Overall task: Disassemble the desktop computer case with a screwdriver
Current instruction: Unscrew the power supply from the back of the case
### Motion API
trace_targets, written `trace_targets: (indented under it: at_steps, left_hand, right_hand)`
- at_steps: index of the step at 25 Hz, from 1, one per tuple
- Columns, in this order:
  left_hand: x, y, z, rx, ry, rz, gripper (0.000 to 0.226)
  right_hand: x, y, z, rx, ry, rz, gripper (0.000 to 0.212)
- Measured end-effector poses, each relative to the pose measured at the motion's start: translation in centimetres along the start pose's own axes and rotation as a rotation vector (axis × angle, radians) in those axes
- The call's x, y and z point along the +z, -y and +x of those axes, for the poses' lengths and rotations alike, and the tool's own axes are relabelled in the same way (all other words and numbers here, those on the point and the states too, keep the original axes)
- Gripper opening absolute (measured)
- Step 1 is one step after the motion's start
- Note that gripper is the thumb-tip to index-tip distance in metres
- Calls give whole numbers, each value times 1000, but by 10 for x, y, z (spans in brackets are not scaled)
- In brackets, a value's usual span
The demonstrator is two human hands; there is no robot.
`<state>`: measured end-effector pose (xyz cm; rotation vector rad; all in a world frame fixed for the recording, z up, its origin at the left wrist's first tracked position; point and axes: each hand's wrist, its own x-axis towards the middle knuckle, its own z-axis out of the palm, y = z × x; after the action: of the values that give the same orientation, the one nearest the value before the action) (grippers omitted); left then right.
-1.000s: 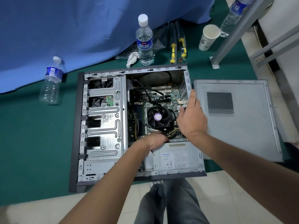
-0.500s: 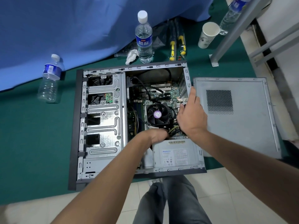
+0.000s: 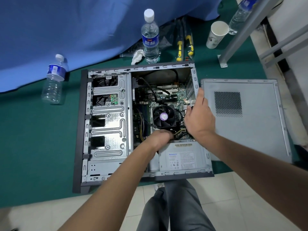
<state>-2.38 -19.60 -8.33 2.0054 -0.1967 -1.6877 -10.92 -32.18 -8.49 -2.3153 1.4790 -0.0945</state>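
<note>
The desktop computer case [image 3: 106,124] lies open on its side on a green mat. Inside are the motherboard, a black CPU fan [image 3: 164,116] and a grey power supply [image 3: 181,160]. My left hand [image 3: 160,138] reaches in just below the fan, and its curled fingers grip the yellow and black power cables [image 3: 180,132]; the fingertips are hidden. My right hand [image 3: 199,117] hovers over the board's right side with the index finger stretched along the rear wall. Thumb and fingers pinch a small dark object [image 3: 191,107], mostly hidden.
The removed side panel [image 3: 260,127] lies right of the case. Behind the case stand a water bottle [image 3: 150,37], a crumpled tissue, two yellow-handled screwdrivers [image 3: 179,47] and a paper cup [image 3: 216,35]. Another bottle [image 3: 53,80] stands at the left by a blue cloth. A metal frame leg [image 3: 233,44] is at the back right.
Both hands stay at the same places in the case. My left hand has pushed slightly deeper toward the cables. The view has shifted a little.
</note>
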Motion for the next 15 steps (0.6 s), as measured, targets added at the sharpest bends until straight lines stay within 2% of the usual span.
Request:
trace_targets:
  at_steps: [2, 4, 5, 7, 8, 12, 15]
  left_hand:
    - [-5, 4, -16, 43, -155, -142, 25]
    - [-6, 1, -22, 130, -430, -114, 26]
    - [-6, -1, -21, 147, -529, -75, 37]
    - [-5, -5, -15, 73, -545, -55, 64]
    - [-5, -7, -12, 36, -518, -99, 66]
    - [-14, -11, -7, -18, -525, -375, 46]
    - [-15, -8, -10, -27, -521, -358, 46]
  right_hand:
    - [0, 2, -1, 3, 10, -2, 69]
    - [-1, 2, -1, 9, 11, -2, 69]
    - [-1, 2, -1, 9, 10, -1, 69]
    - [-1, 1, -1, 11, 10, -1, 69]
    - [-1, 1, -1, 13, 12, 0, 69]
    - [-1, 1, 0, 15, 16, 7, 70]
    - [-1, 1, 0, 9, 20, 15, 69]
